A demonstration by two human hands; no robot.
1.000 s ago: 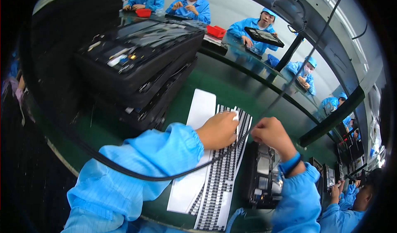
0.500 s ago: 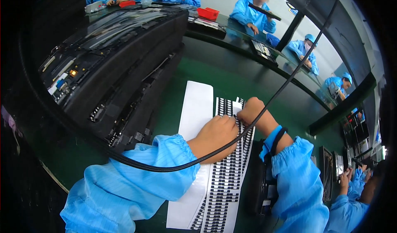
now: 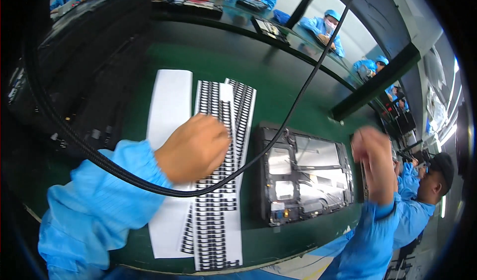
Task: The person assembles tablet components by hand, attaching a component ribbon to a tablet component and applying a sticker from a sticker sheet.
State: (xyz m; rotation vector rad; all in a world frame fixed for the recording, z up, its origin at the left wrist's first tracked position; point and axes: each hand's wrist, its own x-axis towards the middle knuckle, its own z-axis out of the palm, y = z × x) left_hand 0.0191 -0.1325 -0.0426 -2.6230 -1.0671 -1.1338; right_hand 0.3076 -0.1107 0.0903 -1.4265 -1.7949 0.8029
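My left hand [image 3: 195, 148] rests with curled fingers on a white sheet [image 3: 233, 245] lined with rows of small black stickers. Its fingertips face down or away, so anything pinched there is hidden. Under and beside that sheet, a second sticker sheet [image 3: 244, 101] fans out to the right. A plain white sheet [image 3: 169, 96] lies along the left. My right hand [image 3: 372, 146] is raised past the right side of an open electronic device [image 3: 318, 151] with a black frame and silvery panels. Motion blurs the right fingers; no held thing can be made out.
Stacked black device casings [image 3: 84, 81] rise at the left. A black cable [image 3: 293, 121] loops across the view in front of my hands. One co-worker [image 3: 422, 195] sits close on the right; others work behind a glass-topped bench. A dark post [image 3: 377, 81] stands at the far right.
My right hand has left the sticker sheets and swung right, beyond the device. My left hand stays on the sheets. The view has turned right, showing the whole device.
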